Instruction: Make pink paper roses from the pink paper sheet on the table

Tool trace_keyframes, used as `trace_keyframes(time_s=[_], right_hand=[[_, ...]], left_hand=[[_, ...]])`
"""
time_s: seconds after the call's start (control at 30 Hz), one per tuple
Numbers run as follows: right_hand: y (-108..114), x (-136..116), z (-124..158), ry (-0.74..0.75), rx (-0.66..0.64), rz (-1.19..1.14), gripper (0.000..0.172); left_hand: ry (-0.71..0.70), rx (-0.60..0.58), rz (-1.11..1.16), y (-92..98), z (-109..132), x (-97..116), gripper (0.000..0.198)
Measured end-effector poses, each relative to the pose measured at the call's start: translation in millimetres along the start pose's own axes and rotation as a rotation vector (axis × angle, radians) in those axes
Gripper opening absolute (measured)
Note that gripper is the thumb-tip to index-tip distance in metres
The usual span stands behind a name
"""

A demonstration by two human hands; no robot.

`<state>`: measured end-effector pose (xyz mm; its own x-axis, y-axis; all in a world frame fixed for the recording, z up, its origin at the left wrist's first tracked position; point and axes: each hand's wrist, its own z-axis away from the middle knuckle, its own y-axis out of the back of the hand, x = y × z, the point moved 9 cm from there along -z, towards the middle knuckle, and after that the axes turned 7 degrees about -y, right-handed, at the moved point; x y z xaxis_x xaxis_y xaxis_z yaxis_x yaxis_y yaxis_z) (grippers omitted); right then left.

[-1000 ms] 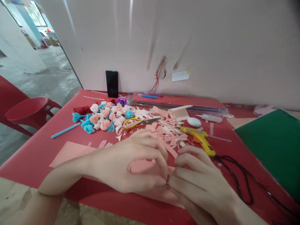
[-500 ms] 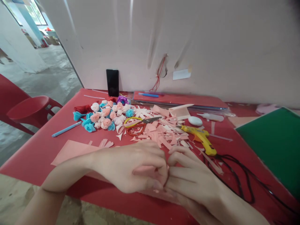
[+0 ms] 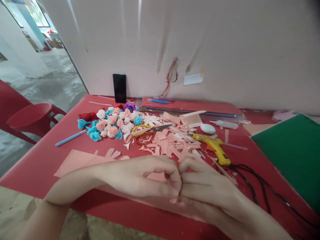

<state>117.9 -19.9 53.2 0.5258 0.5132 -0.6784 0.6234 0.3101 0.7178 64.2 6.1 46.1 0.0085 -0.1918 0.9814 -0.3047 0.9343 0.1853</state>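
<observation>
My left hand (image 3: 142, 176) curls its thumb and forefinger into a pinch near the table's front edge. My right hand (image 3: 210, 188) meets it fingertip to fingertip, its fingers bent and closed. A small crumpled piece of pink paper (image 3: 175, 200) shows under the joined fingertips; most of it is hidden by the hands. Beneath them lies a sheet of pink paper (image 3: 72, 163) on the red tabletop (image 3: 40, 166). Just beyond the hands are scissors (image 3: 143, 134) with yellow and red handles, among pink and white paper scraps (image 3: 167, 145).
Pink, white and blue paper flowers (image 3: 112, 124) cluster at left, near a blue pen-like stick (image 3: 70, 138). A yellow glue gun (image 3: 212, 146) with black cord lies right, by a white oval object (image 3: 208, 128) and a green board (image 3: 290, 156). A phone (image 3: 120, 88) leans on the wall.
My left hand's thumb and forefinger have shifted, opening a wider loop between them, with the thumb tip now against the fingertip. The right hand stays nearly in place.
</observation>
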Motion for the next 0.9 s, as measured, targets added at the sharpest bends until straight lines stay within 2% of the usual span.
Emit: trace_keyframes(time_s=[0.13,0.33,0.43,0.57,0.67,0.8,0.9], right_hand=[[-1,5,-4,0.029,-0.051,0.012,0.03],[4,9,-5,0.06,-0.019,0.099,0.029],[9,12,-7,0.074,-0.019,0.075,0.033],[8,18,-10,0.074,-0.074,-0.066,0.039],[5,24,-11,0.065,-0.067,-0.199,0.039],[4,34,-12,0.038,0.008,-0.234,0.042],[0,37,-17,0.002,-0.024,-0.333,0.049]], left_hand=[[0.051,0.041,0.039,2.7,0,-2,0.012],[0.109,0.082,0.069,2.5,0,-9,0.011],[0.031,0.179,0.104,7.5,-1,-7,0.008],[-0.142,0.326,-0.032,18.8,1,8,0.007],[-0.217,0.349,-0.071,20.0,1,15,0.01],[-0.239,0.355,-0.061,18.4,1,15,0.009],[-0.245,0.404,-0.046,20.2,2,15,0.007]])
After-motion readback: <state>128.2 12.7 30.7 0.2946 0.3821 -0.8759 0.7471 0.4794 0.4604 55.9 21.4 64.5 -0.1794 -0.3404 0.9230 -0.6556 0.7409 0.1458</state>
